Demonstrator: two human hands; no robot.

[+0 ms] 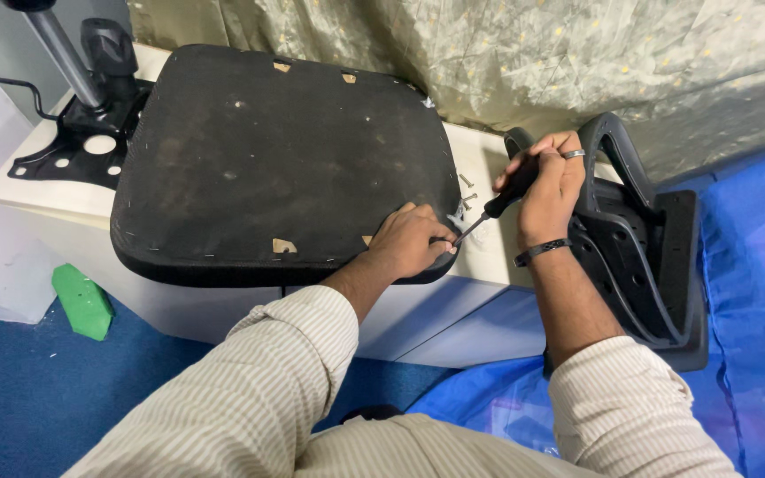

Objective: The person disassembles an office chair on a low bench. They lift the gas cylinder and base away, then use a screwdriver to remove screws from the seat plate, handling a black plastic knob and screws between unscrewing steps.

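Note:
An upturned black chair seat [267, 150] lies on a white table [46, 190], its fabric underside facing up. My left hand [413, 241] presses on the seat's near right corner, fingertips pinched at the screwdriver's tip. My right hand [546, 181] grips the black handle of a screwdriver [498, 205], whose shaft slants down-left toward that corner. A ring and a dark wristband are on my right hand. Loose screws [467, 190] lie on the table beside the seat's right edge.
A black chair mechanism plate with gas cylinder [81, 115] sits at the table's far left. A black chair armrest part [639, 239] leans right of the table. A green wedge [81, 301] lies on blue carpet; gold curtain hangs behind, blue sheet at right.

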